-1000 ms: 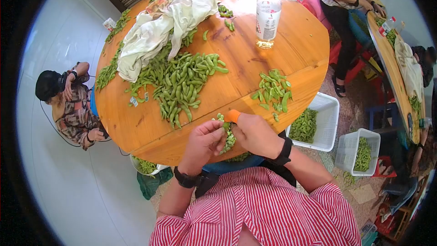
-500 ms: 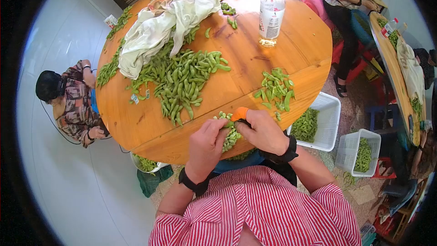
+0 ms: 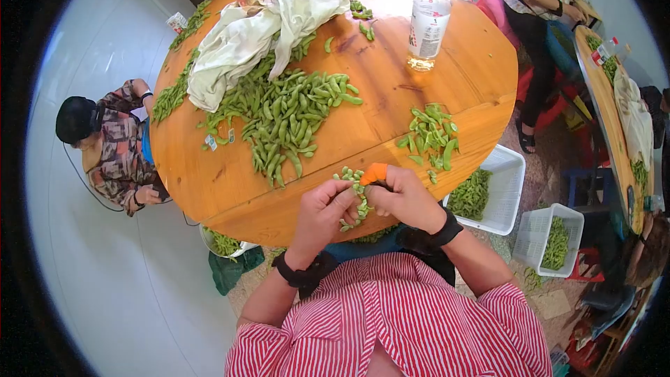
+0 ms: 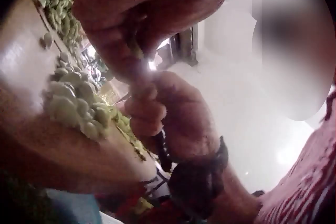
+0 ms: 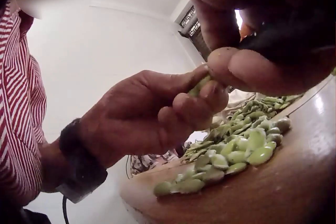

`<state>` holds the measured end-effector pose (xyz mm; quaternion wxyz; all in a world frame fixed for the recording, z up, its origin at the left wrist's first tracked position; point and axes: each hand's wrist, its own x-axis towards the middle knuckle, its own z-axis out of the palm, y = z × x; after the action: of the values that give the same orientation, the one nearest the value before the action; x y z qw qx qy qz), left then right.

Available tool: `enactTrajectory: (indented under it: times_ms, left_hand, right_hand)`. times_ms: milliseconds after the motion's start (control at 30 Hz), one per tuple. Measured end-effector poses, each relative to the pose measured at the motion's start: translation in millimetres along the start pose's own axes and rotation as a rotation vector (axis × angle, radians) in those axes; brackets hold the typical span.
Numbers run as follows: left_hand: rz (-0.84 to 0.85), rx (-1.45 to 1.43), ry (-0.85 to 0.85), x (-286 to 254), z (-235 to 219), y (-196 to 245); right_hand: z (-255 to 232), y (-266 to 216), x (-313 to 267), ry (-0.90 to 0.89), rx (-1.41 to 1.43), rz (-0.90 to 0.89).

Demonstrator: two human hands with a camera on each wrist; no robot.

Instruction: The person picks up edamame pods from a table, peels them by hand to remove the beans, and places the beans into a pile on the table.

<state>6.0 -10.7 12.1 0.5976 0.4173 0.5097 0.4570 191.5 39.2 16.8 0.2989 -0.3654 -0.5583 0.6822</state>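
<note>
My left hand [image 3: 322, 211] pinches a green soybean pod [image 5: 200, 85] between thumb and curled fingers over the table's near edge. My right hand [image 3: 410, 202] meets it there, thumb and fingertips pinched at the pod's end, which they mostly hide. An orange cover [image 3: 375, 173] wraps one right finger. Something slim and dark [image 4: 164, 150] shows under the curled right fingers; its kind I cannot tell. Just below the hands lies a small heap of shelled beans [image 5: 236, 155]. Farther in is a large pile of whole pods [image 3: 286, 119], and to the right a smaller pile of pods [image 3: 430, 136].
A pale cloth [image 3: 251, 35] partly covers the pods on the round wooden table [image 3: 377, 119]. A clear bottle [image 3: 427, 24] stands beyond the right-hand pile. White baskets [image 3: 509, 188] of pods stand on the floor at right. A person in a cap [image 3: 115, 146] sits at left.
The table and its things shift slightly rightward in the head view. My hands stay together over the bean heap, with the fingers changing position around the pod.
</note>
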Motion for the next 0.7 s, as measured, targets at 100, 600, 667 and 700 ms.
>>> enactTrajectory:
  times_ms: [100, 600, 667, 700]
  left_hand:
    - [-0.096, -0.081, -0.002, 1, 0, 7]
    - [0.069, -0.017, 0.303, 21, -6, 1]
    - [0.017, -0.075, 0.234, 18, -4, 4]
    - [-0.036, -0.134, 0.166, 17, -2, 6]
  right_hand:
    - [-1, 1, 2, -0.046, 0.106, 0.054]
    - [-3, 8, 9, 0.084, 0.019, 0.004]
    - [-4, 10, 11, 0.112, -0.046, -0.021]
    - [-4, 11, 12, 0.139, -0.111, -0.046]
